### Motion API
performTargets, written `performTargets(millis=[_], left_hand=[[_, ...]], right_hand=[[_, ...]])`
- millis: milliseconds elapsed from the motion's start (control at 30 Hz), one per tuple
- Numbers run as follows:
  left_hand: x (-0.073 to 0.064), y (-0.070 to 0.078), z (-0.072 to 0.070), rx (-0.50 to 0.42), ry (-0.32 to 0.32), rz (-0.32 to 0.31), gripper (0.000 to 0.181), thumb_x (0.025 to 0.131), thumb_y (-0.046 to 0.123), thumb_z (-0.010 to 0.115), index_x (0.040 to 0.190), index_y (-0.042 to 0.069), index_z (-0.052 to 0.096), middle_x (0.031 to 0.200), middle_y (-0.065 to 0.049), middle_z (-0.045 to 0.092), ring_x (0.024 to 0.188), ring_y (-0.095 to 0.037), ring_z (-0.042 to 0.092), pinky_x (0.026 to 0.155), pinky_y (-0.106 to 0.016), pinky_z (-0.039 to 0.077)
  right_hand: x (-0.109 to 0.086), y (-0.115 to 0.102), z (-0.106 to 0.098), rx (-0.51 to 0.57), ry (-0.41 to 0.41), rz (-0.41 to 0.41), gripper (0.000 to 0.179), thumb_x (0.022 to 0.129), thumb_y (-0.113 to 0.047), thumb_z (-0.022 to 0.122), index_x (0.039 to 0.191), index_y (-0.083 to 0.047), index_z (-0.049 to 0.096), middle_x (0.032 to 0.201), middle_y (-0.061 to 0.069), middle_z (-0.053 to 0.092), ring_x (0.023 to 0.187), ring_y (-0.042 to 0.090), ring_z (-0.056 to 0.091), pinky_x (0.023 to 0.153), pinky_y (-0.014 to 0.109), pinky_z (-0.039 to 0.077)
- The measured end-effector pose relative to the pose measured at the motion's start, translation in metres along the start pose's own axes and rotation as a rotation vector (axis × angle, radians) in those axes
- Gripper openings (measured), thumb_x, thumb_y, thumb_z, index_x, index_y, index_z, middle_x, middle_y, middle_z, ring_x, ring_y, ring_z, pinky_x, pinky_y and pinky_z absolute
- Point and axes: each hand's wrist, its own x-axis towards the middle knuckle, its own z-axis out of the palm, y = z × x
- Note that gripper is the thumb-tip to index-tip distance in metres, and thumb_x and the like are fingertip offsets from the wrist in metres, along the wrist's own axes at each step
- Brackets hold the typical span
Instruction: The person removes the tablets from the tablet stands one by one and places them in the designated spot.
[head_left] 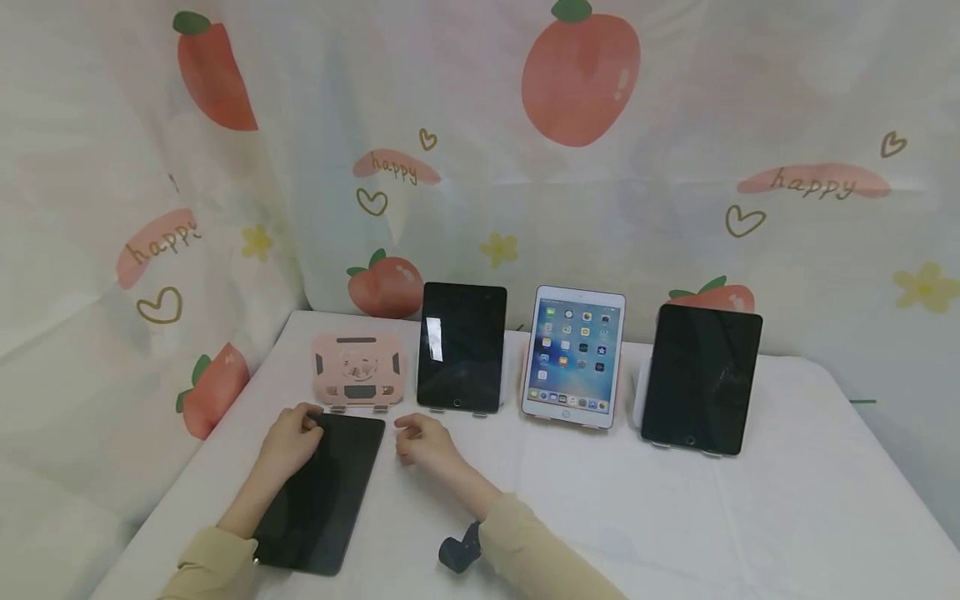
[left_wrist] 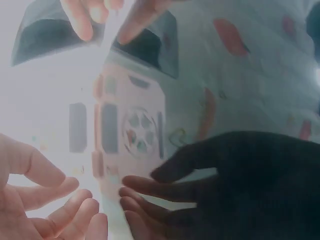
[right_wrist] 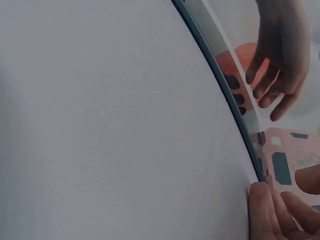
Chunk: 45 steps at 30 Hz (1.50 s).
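A black tablet [head_left: 322,508] lies on the white cloth at the near left, its dark screen facing up. My left hand [head_left: 294,437] hovers over its upper left part, fingers relaxed and holding nothing. In the left wrist view the left hand [left_wrist: 220,187] appears dark beside its reflection in the glossy screen. My right hand [head_left: 427,446] is just right of the tablet's far right corner, fingers loosely bent with nothing between them. The right wrist view shows fingertips [right_wrist: 260,192] close to the end of the tablet's dark edge. An unoccupied pink stand [head_left: 358,371] is just beyond the tablet.
Along the back, a black tablet [head_left: 461,346], a white tablet [head_left: 573,358] with a lit home screen and another black tablet [head_left: 703,379] lean on stands. A dark rounded object [head_left: 459,550] sits by the right cuff. A peach-print curtain [head_left: 465,75] encloses the table's back and left.
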Motion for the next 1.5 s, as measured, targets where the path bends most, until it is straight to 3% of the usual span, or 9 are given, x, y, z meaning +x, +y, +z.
performTargets(millis=[333, 500, 800, 1033, 1200, 1267, 1300, 1433, 1500], left_hand=[[0.005, 0.024, 0.014, -0.105, -0.002, -0.005, 0.034, 0.086, 0.006, 0.052, 0.117, -0.005, 0.060, 0.091, -0.016, 0.058, 0.078, -0.023, 0.055, 0.066, -0.028, 0.039], [0.007, 0.035, 0.018, -0.132, -0.012, -0.009, 0.032, 0.090, 0.010, 0.050, 0.119, -0.003, 0.059, 0.102, -0.020, 0.062, 0.086, -0.027, 0.061, 0.067, -0.032, 0.046], [0.011, 0.057, 0.018, -0.192, 0.008, 0.038, 0.032, 0.093, 0.010, 0.052, 0.121, -0.003, 0.059, 0.109, -0.024, 0.064, 0.096, -0.034, 0.063, 0.071, -0.040, 0.053], [0.020, 0.066, 0.025, -0.220, 0.035, 0.061, 0.030, 0.093, 0.011, 0.052, 0.119, 0.000, 0.062, 0.111, -0.023, 0.066, 0.087, -0.029, 0.060, 0.068, -0.033, 0.048], [0.023, 0.072, 0.028, -0.288, 0.032, 0.053, 0.031, 0.094, 0.014, 0.051, 0.122, 0.002, 0.060, 0.114, -0.023, 0.064, 0.102, -0.036, 0.061, 0.083, -0.048, 0.051], [0.025, 0.074, 0.030, -0.328, 0.028, 0.054, 0.031, 0.095, 0.013, 0.051, 0.123, 0.001, 0.059, 0.111, -0.024, 0.066, 0.103, -0.038, 0.062, 0.099, -0.057, 0.041], [0.026, 0.074, 0.032, -0.343, 0.027, 0.052, 0.031, 0.095, 0.012, 0.051, 0.123, 0.001, 0.059, 0.110, -0.024, 0.066, 0.103, -0.038, 0.062, 0.100, -0.058, 0.040], [0.031, 0.078, 0.036, -0.371, 0.030, 0.063, 0.031, 0.096, 0.013, 0.051, 0.123, 0.001, 0.059, 0.107, -0.023, 0.066, 0.105, -0.039, 0.063, 0.109, -0.071, 0.013], [0.033, 0.080, 0.038, -0.369, 0.036, 0.071, 0.030, 0.096, 0.014, 0.052, 0.124, 0.002, 0.059, 0.111, -0.022, 0.065, 0.107, -0.037, 0.062, 0.108, -0.065, 0.027]], right_hand=[[-0.003, 0.005, -0.016, -0.028, 0.058, -0.054, 0.038, 0.082, -0.001, 0.058, 0.120, 0.002, 0.059, 0.098, 0.016, 0.063, 0.077, 0.011, 0.059, 0.066, 0.022, 0.051], [-0.004, 0.007, -0.026, -0.036, 0.097, -0.095, 0.034, 0.085, 0.000, 0.057, 0.119, 0.001, 0.059, 0.100, 0.017, 0.063, 0.079, 0.012, 0.058, 0.069, 0.022, 0.050], [-0.004, 0.007, -0.051, -0.069, 0.230, -0.160, 0.026, 0.088, -0.001, 0.057, 0.114, 0.001, 0.063, 0.101, 0.017, 0.066, 0.086, 0.016, 0.059, 0.072, 0.018, 0.047], [-0.009, 0.008, -0.071, -0.083, 0.312, -0.176, 0.023, 0.090, -0.001, 0.058, 0.112, 0.000, 0.064, 0.101, 0.016, 0.067, 0.091, 0.020, 0.060, 0.076, 0.016, 0.046], [-0.012, 0.007, -0.085, -0.098, 0.340, -0.177, 0.023, 0.091, -0.001, 0.057, 0.112, -0.001, 0.063, 0.103, 0.016, 0.066, 0.093, 0.021, 0.059, 0.081, 0.021, 0.047], [-0.012, 0.007, -0.091, -0.102, 0.344, -0.164, 0.023, 0.091, -0.001, 0.057, 0.113, -0.002, 0.063, 0.104, 0.015, 0.066, 0.093, 0.022, 0.058, 0.080, 0.021, 0.047], [-0.012, 0.007, -0.094, -0.108, 0.349, -0.153, 0.023, 0.091, -0.002, 0.057, 0.113, -0.002, 0.063, 0.104, 0.015, 0.065, 0.094, 0.021, 0.058, 0.080, 0.021, 0.047], [-0.012, 0.005, -0.105, -0.127, 0.380, -0.118, 0.023, 0.092, -0.003, 0.057, 0.114, -0.005, 0.063, 0.104, 0.013, 0.066, 0.095, 0.021, 0.058, 0.080, 0.022, 0.048], [-0.013, 0.003, -0.111, -0.141, 0.397, -0.120, 0.023, 0.092, -0.002, 0.057, 0.114, -0.004, 0.063, 0.105, 0.014, 0.066, 0.096, 0.023, 0.058, 0.082, 0.026, 0.049]])
